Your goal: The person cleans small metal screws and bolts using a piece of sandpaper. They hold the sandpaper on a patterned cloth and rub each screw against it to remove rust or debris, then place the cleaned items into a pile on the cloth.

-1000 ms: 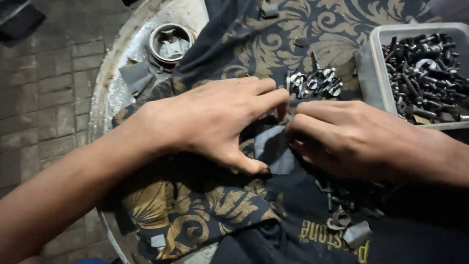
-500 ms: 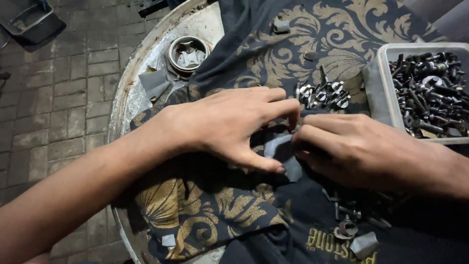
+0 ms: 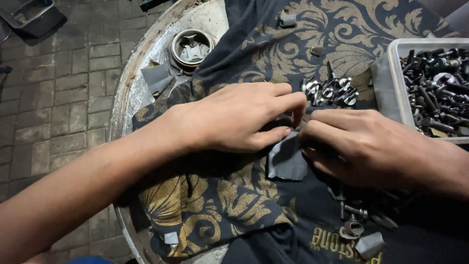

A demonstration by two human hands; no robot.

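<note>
My left hand lies on a dark cloth with a gold pattern. Its thumb and forefinger pinch the top edge of a grey piece of abrasive paper. My right hand is curled tight against the paper's upper right edge, fingertips meeting those of the left hand. Whatever lies inside its fingers is hidden. A small heap of shiny bolts and washers sits just beyond both hands.
A clear plastic tub full of dark bolts stands at the right. A round metal can and a grey paper scrap rest on the round metal table. Loose bolts lie near me; a brick floor is left.
My left thumb has drawn up from the paper's lower edge to its top edge, closing the hand into a pinch. More of the grey paper shows. The right hand has barely moved.
</note>
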